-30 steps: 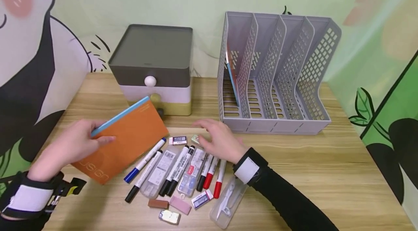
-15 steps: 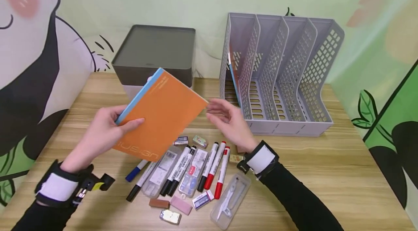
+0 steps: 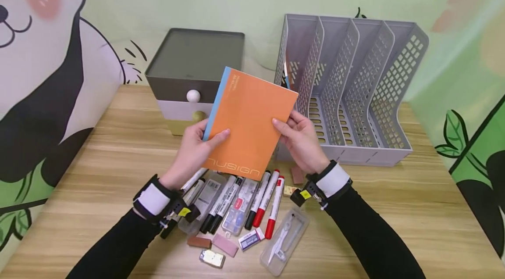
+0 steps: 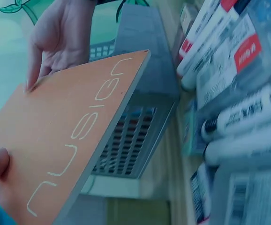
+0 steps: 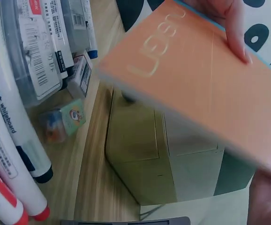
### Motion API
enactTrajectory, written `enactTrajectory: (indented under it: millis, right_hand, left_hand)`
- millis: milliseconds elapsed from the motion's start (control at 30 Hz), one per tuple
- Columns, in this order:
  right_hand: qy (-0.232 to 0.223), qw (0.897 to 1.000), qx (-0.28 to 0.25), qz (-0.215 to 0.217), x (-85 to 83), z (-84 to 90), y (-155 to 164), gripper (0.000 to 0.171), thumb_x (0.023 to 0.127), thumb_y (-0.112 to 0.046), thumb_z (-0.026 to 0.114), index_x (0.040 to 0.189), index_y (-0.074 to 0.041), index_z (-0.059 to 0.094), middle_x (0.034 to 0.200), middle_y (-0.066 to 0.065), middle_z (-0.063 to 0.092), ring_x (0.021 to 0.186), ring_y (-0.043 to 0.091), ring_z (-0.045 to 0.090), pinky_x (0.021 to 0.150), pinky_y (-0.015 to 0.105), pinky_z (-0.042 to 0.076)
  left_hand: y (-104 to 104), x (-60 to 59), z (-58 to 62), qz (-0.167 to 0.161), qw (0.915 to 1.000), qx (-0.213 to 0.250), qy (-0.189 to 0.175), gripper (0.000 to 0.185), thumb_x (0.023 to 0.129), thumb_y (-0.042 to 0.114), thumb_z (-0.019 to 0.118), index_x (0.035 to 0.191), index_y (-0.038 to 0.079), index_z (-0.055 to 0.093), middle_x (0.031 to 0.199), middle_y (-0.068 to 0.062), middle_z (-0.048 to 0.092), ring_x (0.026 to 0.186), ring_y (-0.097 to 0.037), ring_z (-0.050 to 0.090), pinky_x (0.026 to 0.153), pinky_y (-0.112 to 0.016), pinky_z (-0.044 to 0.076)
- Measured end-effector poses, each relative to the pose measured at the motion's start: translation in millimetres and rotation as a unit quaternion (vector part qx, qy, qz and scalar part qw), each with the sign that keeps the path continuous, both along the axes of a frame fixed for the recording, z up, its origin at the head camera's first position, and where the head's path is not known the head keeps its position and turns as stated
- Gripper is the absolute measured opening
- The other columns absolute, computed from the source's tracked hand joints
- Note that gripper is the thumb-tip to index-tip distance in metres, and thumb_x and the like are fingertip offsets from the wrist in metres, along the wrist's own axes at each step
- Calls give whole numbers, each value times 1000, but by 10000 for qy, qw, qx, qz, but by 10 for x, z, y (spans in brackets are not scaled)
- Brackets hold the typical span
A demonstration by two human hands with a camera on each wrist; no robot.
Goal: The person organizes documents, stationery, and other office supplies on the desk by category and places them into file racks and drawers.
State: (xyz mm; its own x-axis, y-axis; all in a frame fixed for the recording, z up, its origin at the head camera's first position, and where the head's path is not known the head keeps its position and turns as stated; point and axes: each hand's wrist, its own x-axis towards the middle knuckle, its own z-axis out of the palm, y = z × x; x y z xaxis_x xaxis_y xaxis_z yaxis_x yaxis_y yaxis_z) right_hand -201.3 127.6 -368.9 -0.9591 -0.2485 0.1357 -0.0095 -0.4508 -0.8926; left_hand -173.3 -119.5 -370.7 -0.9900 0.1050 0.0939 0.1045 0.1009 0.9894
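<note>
An orange notebook [image 3: 250, 123] with a blue spine is held up in front of the drawer box and the file rack. My left hand [image 3: 193, 149] pinches its blue-spined left edge, thumb on the cover. On the opposite edge my right hand [image 3: 301, 141] grips the notebook, thumb in front and fingers behind. In the left wrist view the notebook [image 4: 65, 126] shows its lettered cover, with the right hand [image 4: 63, 37] at the far edge. The right wrist view shows the notebook [image 5: 206, 79] from the other side, the left hand's fingers partly hidden.
Behind stands a grey file rack [image 3: 378, 154] with another thin book [image 3: 286, 75] in its left slot. A drawer box [image 3: 197, 53] is at back left. Below lie several markers [image 3: 275, 206], erasers [image 3: 225, 245], clear plastic cases [image 3: 236, 213] and a compass case [image 3: 284, 241].
My left hand has raised the notebook up and to the right and turned it more upright. The right hand has left the stationery and taken hold of the notebook's right edge.
</note>
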Motion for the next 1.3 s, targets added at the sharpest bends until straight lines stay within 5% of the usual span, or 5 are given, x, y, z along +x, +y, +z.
enactTrajectory:
  millis: [567, 733, 867, 1167, 1300]
  right_hand:
    - [-529, 9975, -468, -5, -238, 190, 280, 36, 100, 7, 42, 135, 1, 41, 125, 14, 55, 113, 22, 59, 89, 34, 52]
    - [-341, 9984, -441, -63, -294, 219, 295, 38, 98, 7, 45, 136, 3, 41, 130, 16, 52, 119, 25, 54, 93, 34, 50]
    - [160, 9968, 580, -531, -307, 273, 298, 49, 96, 5, 54, 142, 3, 38, 133, 19, 51, 121, 27, 52, 95, 32, 48]
    - [1764, 9029, 3637, -1461, -78, 562, 198, 81, 87, -6, 72, 152, -2, 24, 149, 18, 29, 137, 25, 31, 111, 36, 31]
    - [1994, 8888, 3990, -1055, 11, 684, 82, 88, 87, -17, 74, 154, -2, 19, 155, 16, 20, 140, 24, 28, 110, 39, 32]
  left_hand:
    - [163, -32, -114, -2082, 9742, -866, -133, 28, 96, 18, 62, 121, 4, 63, 94, -6, 68, 76, -18, 56, 67, -30, 43]
    - [246, -40, -199, -2101, 9723, -1001, 210, 22, 96, 16, 63, 115, 4, 66, 94, -4, 68, 78, -17, 57, 69, -31, 48]
    - [327, -21, -221, -1888, 9771, -817, 535, 19, 95, 12, 64, 111, 3, 67, 92, -5, 68, 78, -18, 59, 70, -34, 51]
    - [492, 2, -175, -893, 9847, -380, 1447, 21, 94, 2, 61, 114, -3, 65, 99, -13, 71, 71, -21, 67, 58, -33, 55]
    - [616, -14, -140, -286, 9681, -1178, 2192, 12, 93, 6, 62, 98, -3, 68, 74, -7, 67, 58, -15, 60, 50, -26, 47]
